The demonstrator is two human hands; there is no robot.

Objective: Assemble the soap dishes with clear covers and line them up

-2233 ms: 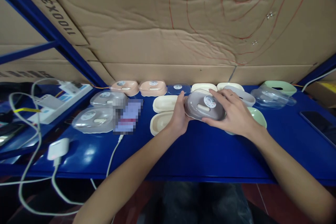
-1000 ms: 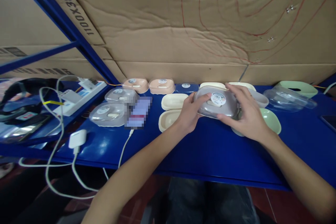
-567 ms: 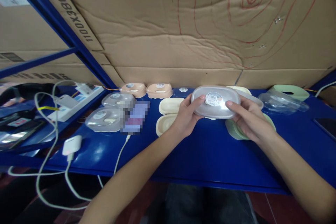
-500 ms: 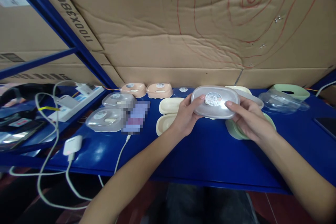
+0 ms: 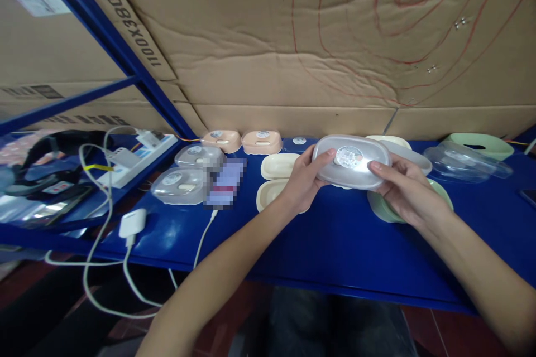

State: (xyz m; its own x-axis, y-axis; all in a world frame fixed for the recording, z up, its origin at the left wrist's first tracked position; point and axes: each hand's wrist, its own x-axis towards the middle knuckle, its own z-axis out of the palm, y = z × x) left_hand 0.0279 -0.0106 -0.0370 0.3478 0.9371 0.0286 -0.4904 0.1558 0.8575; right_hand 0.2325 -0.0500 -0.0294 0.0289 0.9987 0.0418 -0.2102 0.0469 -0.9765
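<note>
A translucent oval plastic box (image 5: pixel 349 175) with a round sticker on its top is held above the blue table, its top tilted towards me. My left hand (image 5: pixel 307 181) grips its left end, thumb on top by the sticker. On the right end, my right hand (image 5: pixel 404 184) has its thumb pressed on the top and its fingers behind. Two cream oval trays (image 5: pixel 268 195) lie just left of and below my left hand. Under my right hand stands a pale green oval piece (image 5: pixel 381 211), partly covered by the hand and box. Light glares on the box beside the sticker.
Translucent boxes (image 5: pixel 178 192) and peach boxes (image 5: pixel 262 144) stand at left. A phone with a blurred screen (image 5: pixel 224 184), a white charging case (image 5: pixel 132 223) and a power strip (image 5: pixel 142 164) lie nearby. Clear covers (image 5: pixel 456 163) and a green piece (image 5: pixel 498 145) sit right, before cardboard (image 5: pixel 251 83).
The view has turned slightly left, so everything sits a little further right. Both hands keep the same hold on the translucent box.
</note>
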